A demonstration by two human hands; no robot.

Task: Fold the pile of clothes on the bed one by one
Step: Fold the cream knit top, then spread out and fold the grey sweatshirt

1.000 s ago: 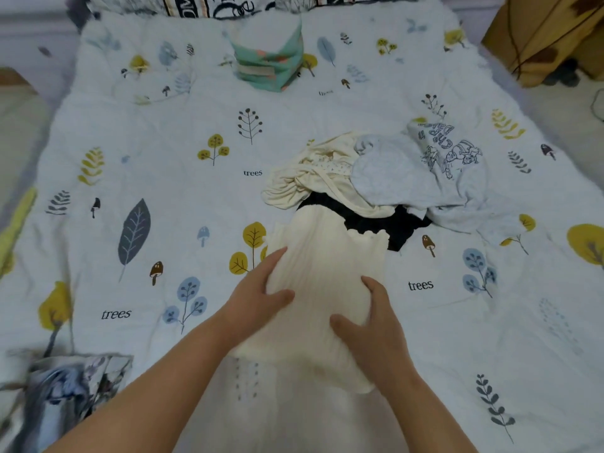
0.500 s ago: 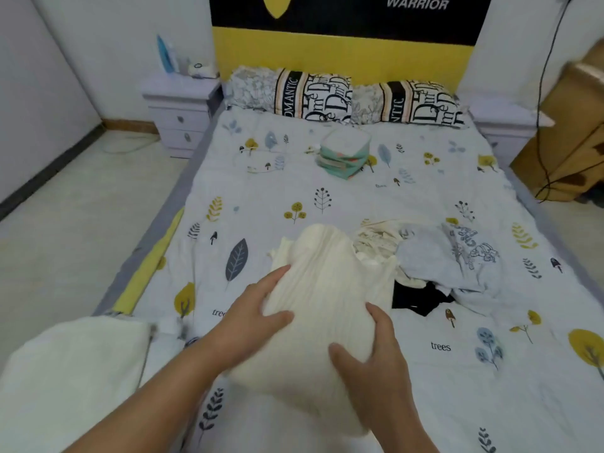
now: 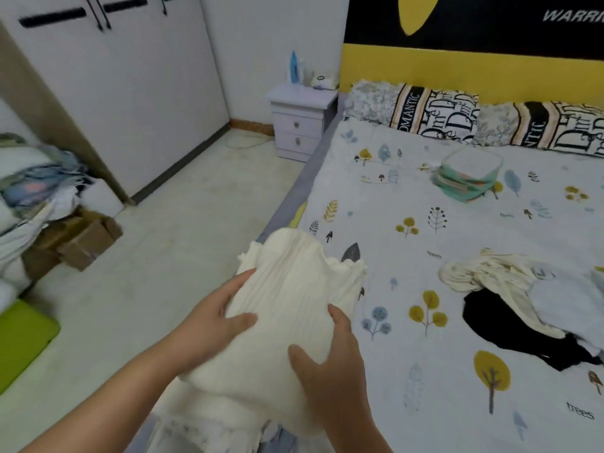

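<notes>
One folded cream ribbed garment (image 3: 287,308) was held up over the near left corner of the bed (image 3: 457,371), and two hands had it. The left hand (image 3: 212,325) grasped its left edge, thumb lying on top of the cloth. The right hand (image 3: 330,364) grasped its right lower edge, thumb likewise pressed on top and fingers wrapped round the side. Its frilled hem pointed away from the person.

Farther along the bed to the right lay one pile of unfolded clothes (image 3: 523,299), in which three pieces could be counted: a cream one, a black one and a pale grey-blue one at the picture's edge. Beyond that, toward the head of the bed, sat one stack of folded clothes (image 3: 467,178) with teal edges. Two lettered pillows (image 3: 434,114) lay against the yellow headboard.

Left of the bed's head stood one nightstand (image 3: 300,122) with two drawers. Across the floor from the bed were a white wardrobe (image 3: 114,93), some cardboard boxes (image 3: 78,240) and a heap of fabric (image 3: 36,191) above them.
</notes>
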